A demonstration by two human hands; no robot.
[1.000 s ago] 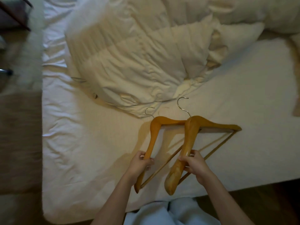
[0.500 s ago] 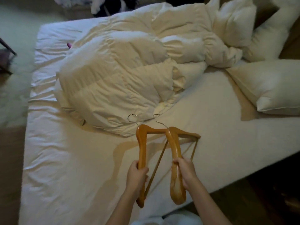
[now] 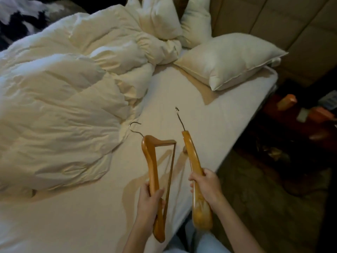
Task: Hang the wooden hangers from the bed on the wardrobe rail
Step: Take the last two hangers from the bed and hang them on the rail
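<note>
I hold two wooden hangers with metal hooks above the white bed (image 3: 94, 212). My left hand (image 3: 149, 201) grips one arm of the left hanger (image 3: 152, 161), whose hook points toward the duvet. My right hand (image 3: 207, 187) grips the right hanger (image 3: 192, 154), seen edge-on with its hook pointing away from me. The two hangers are apart and lifted off the sheet. No wardrobe or rail is in view.
A crumpled cream duvet (image 3: 69, 106) fills the bed's left half. Pillows (image 3: 228, 59) lie at the head by a padded headboard (image 3: 284, 21). Right of the bed edge is dark floor with a low table holding orange items (image 3: 286, 102).
The hangers, overlapping on the sheet a second ago, are now lifted and separated, one in each hand. My view has swung right toward the pillows and the bed's right edge.
</note>
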